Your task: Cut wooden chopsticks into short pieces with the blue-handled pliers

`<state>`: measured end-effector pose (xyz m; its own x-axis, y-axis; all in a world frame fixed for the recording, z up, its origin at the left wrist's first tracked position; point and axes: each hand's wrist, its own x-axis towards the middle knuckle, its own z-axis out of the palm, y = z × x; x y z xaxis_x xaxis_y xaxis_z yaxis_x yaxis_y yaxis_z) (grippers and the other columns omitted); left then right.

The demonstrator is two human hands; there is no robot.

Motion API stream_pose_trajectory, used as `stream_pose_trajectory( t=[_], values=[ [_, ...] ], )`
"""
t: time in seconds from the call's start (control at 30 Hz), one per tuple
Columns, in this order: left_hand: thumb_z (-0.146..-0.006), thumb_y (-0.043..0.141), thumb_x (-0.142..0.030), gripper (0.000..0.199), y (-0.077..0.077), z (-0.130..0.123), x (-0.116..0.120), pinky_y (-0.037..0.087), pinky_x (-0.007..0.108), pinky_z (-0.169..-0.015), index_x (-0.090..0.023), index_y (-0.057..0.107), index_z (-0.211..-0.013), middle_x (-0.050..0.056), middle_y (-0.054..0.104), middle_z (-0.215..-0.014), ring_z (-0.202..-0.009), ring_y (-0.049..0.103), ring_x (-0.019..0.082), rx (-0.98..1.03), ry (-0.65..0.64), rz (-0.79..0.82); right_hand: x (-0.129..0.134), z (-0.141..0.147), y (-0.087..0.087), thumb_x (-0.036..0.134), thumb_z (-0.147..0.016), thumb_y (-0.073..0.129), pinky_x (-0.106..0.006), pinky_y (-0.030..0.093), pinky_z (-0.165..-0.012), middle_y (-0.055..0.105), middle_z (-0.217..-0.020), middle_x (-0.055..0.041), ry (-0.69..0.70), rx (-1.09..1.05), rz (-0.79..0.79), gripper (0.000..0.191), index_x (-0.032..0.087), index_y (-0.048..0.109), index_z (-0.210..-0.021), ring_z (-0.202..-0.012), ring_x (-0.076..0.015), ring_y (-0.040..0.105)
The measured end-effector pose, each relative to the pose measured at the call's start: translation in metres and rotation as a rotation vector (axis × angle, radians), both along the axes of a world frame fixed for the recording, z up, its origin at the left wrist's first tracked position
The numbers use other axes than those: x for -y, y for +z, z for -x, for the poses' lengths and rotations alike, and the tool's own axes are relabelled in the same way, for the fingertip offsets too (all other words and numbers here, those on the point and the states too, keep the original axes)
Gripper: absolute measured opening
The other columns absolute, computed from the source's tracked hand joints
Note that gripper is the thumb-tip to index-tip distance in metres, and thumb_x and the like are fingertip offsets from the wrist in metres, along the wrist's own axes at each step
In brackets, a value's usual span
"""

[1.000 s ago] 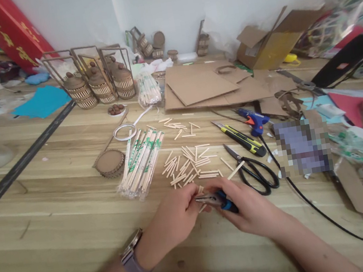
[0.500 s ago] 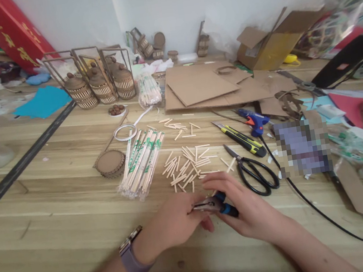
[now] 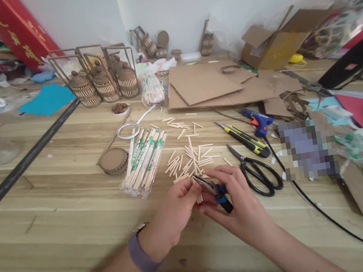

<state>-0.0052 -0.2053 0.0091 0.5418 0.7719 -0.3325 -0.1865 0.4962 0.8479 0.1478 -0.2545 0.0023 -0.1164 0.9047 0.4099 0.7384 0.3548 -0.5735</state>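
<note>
My left hand [image 3: 180,203], with a watch strap at its wrist, is closed in a pinch on a thin wooden stick [image 3: 191,152] that points away from me. My right hand [image 3: 237,196] is wrapped round pliers [image 3: 212,187] with blue and black handles. Their jaws lie against the stick, close to my left fingertips; whether they are clamped on it I cannot tell. Just beyond both hands, many short cut wooden pieces [image 3: 174,165] are scattered on the wooden table [image 3: 80,235]. To their left lies a bundle of wrapped chopsticks [image 3: 146,160].
Black-handled scissors [image 3: 259,174], a yellow-black utility knife [image 3: 244,140] and a blue glue gun [image 3: 258,121] lie right of the pieces. A round cardboard piece [image 3: 113,160] is at left. Flat cardboard [image 3: 206,84] and several small lidded baskets [image 3: 104,86] stand farther back.
The pliers have turned from pointing left to pointing up and left. My left hand has rotated, and the stick in its fingers now shows, extending away. The view has shifted slightly.
</note>
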Motion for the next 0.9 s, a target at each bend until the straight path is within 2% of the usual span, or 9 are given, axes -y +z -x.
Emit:
stream_pose_trajectory(
  t=[0.23, 0.4, 0.5, 0.57, 0.63, 0.7, 0.73, 0.8, 0.9],
  values=[
    [-0.07, 0.073, -0.063, 0.048, -0.003, -0.002, 0.004, 0.047, 0.028, -0.07, -0.017, 0.063, -0.077, -0.001, 0.061, -0.069, -0.066, 0.057, 0.014, 0.048, -0.015, -0.012, 0.0, -0.001, -0.001, 0.023, -0.081, 0.072, -0.041, 0.054, -0.09, 0.049, -0.117, -0.0115, -0.007, 0.032, -0.027, 0.054, 0.024, 0.045, -0.128, -0.113, -0.0291, 0.054],
    [-0.075, 0.069, -0.064, 0.048, -0.005, -0.003, 0.005, 0.048, 0.029, -0.074, -0.016, 0.062, -0.076, 0.002, 0.067, -0.074, -0.071, 0.062, 0.017, 0.082, -0.029, -0.059, 0.0, -0.002, -0.004, 0.029, -0.084, 0.071, -0.042, 0.052, -0.09, 0.05, -0.117, -0.0127, -0.016, 0.033, -0.049, 0.051, 0.023, 0.045, -0.128, -0.113, -0.0291, 0.053],
    [-0.08, 0.066, -0.06, 0.043, -0.002, -0.001, 0.004, 0.048, 0.031, -0.076, -0.017, 0.062, -0.079, 0.004, 0.07, -0.08, -0.076, 0.063, 0.019, 0.029, 0.026, -0.1, -0.001, -0.005, 0.0, 0.038, -0.083, 0.073, -0.042, 0.051, -0.087, 0.053, -0.113, -0.012, -0.04, -0.072, -0.035, 0.046, 0.022, 0.05, -0.119, -0.108, -0.0287, 0.055],
    [-0.086, 0.061, -0.056, 0.038, 0.002, 0.003, 0.002, 0.046, 0.032, -0.085, -0.018, 0.062, -0.082, 0.005, 0.072, -0.083, -0.086, 0.064, 0.02, -0.033, 0.132, -0.161, -0.002, -0.007, 0.005, 0.047, -0.077, 0.076, -0.037, 0.051, -0.074, 0.057, -0.099, -0.0079, -0.072, -0.233, 0.106, 0.045, 0.022, 0.054, -0.107, -0.089, -0.0248, 0.058],
    [-0.09, 0.058, -0.052, 0.033, 0.006, 0.006, 0.0, 0.041, 0.032, -0.097, -0.02, 0.062, -0.084, 0.003, 0.073, -0.081, -0.099, 0.062, 0.019, -0.015, 0.223, -0.221, -0.003, -0.009, 0.01, 0.059, -0.073, 0.075, -0.03, 0.044, -0.058, 0.056, -0.079, -0.0013, -0.026, -0.484, 0.4, 0.048, 0.021, 0.056, -0.096, -0.066, -0.0175, 0.052],
    [-0.092, 0.058, -0.05, 0.03, 0.007, 0.007, -0.001, 0.041, 0.031, -0.099, -0.021, 0.06, -0.083, 0.002, 0.072, -0.075, -0.103, 0.062, 0.018, 0.087, 0.207, -0.224, -0.003, -0.01, 0.013, 0.067, -0.071, 0.072, -0.025, 0.035, -0.05, 0.051, -0.065, 0.0032, 0.106, -0.79, 0.719, 0.052, 0.02, 0.057, -0.089, -0.056, -0.0131, 0.043],
    [-0.091, 0.058, -0.05, 0.03, 0.007, 0.007, 0.0, 0.045, 0.031, -0.094, -0.021, 0.059, -0.083, 0.002, 0.071, -0.072, -0.097, 0.063, 0.018, 0.14, 0.164, -0.204, -0.003, -0.009, 0.012, 0.068, -0.069, 0.073, -0.025, 0.033, -0.05, 0.05, -0.063, 0.0037, 0.175, -0.941, 0.838, 0.054, 0.019, 0.058, -0.086, -0.055, -0.0122, 0.042],
    [-0.09, 0.059, -0.052, 0.033, 0.005, 0.005, 0.002, 0.051, 0.027, -0.073, -0.02, 0.058, -0.081, 0.002, 0.07, -0.072, -0.076, 0.063, 0.016, 0.184, 0.068, -0.154, -0.002, -0.006, 0.009, 0.064, -0.065, 0.079, -0.024, 0.033, -0.051, 0.054, -0.068, 0.002, 0.252, -1.198, 0.996, 0.052, 0.019, 0.059, -0.083, -0.055, -0.0109, 0.045],
    [-0.087, 0.061, -0.054, 0.037, 0.003, 0.002, 0.005, 0.045, 0.023, -0.046, -0.018, 0.058, -0.082, 0.004, 0.07, -0.081, -0.052, 0.054, 0.011, 0.144, 0.02, -0.09, -0.001, -0.002, 0.002, 0.054, -0.066, 0.084, -0.024, 0.037, -0.053, 0.061, -0.08, -0.0014, 0.301, -1.415, 1.142, 0.045, 0.018, 0.063, -0.084, -0.055, -0.009, 0.049]
  ],
)
